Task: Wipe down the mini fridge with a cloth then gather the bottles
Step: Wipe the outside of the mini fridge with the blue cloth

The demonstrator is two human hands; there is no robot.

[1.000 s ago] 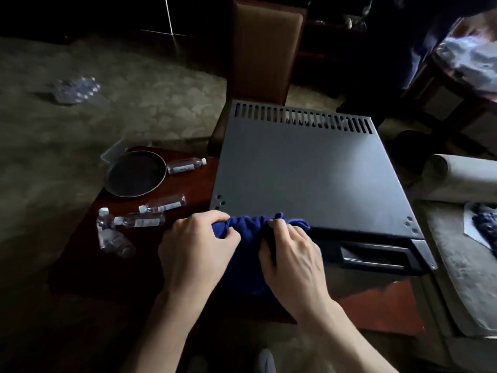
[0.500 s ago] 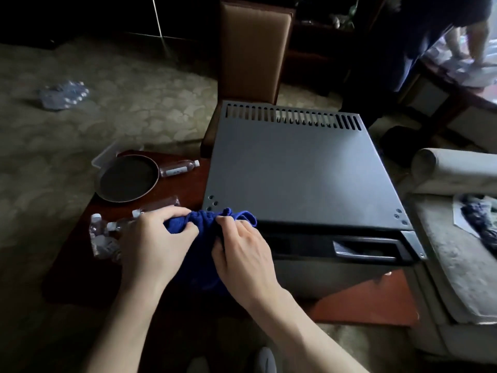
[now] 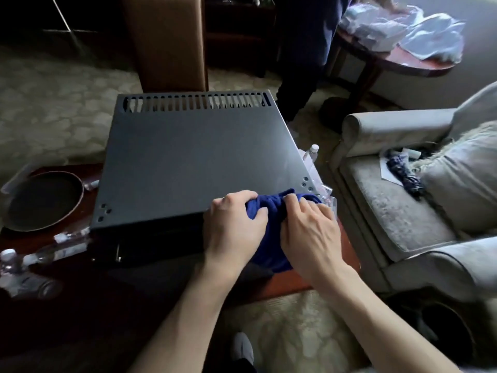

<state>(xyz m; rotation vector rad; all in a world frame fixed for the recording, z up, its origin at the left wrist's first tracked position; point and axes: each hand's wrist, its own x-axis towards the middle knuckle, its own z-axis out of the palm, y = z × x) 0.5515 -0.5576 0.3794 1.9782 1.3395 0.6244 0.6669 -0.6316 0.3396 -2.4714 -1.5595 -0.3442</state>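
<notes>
A dark grey mini fridge (image 3: 199, 162) stands on a low reddish-brown table (image 3: 309, 284), its flat top facing me. A blue cloth (image 3: 271, 211) is bunched over the fridge's front edge near the right corner. My left hand (image 3: 234, 227) and my right hand (image 3: 309, 232) both press on the cloth, side by side, fingers curled into it. Clear plastic bottles (image 3: 48, 254) lie on the table left of the fridge. Another bottle (image 3: 312, 154) stands at the fridge's right side.
A dark round tray (image 3: 43, 200) sits on the table at left. A grey armchair (image 3: 419, 200) stands close on the right. A brown chair back (image 3: 166, 41) is behind the fridge. A person's legs (image 3: 304, 49) stand by a round table (image 3: 398, 57) at the back.
Both hands have slid the blue cloth along the fridge's front edge, from the left corner to the right corner. The view has shifted right with them.
</notes>
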